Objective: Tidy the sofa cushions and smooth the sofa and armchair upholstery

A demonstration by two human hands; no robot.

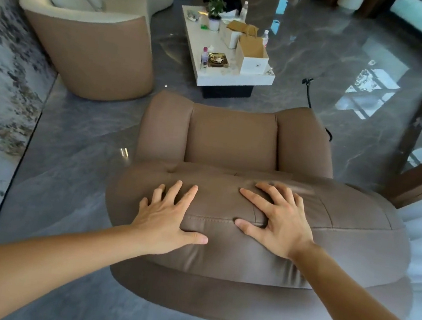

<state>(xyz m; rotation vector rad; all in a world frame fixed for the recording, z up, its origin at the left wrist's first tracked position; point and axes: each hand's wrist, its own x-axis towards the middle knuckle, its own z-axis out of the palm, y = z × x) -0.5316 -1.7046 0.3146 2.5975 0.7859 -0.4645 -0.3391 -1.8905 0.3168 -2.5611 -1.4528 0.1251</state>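
Smoothing the armchair [233, 141] headrest: left hand [169, 215] and right hand [276, 220] flat, fingers spread, gripping nothing. Next, likely outward strokes; sofa [88, 27] far left.

a white coffee table [229, 79] is standing on the glossy grey floor [345, 77], carrying a potted plant [215, 9], an open paper bag [252, 55], a pink-capped bottle [204, 57] and a small dish [218, 60], while a black cable [309, 92] is trailing nearby.

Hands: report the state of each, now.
Left hand: open, fingers spread, flat on the armchair headrest, holding nothing.
Right hand: open, flat on the same headrest, holding nothing.
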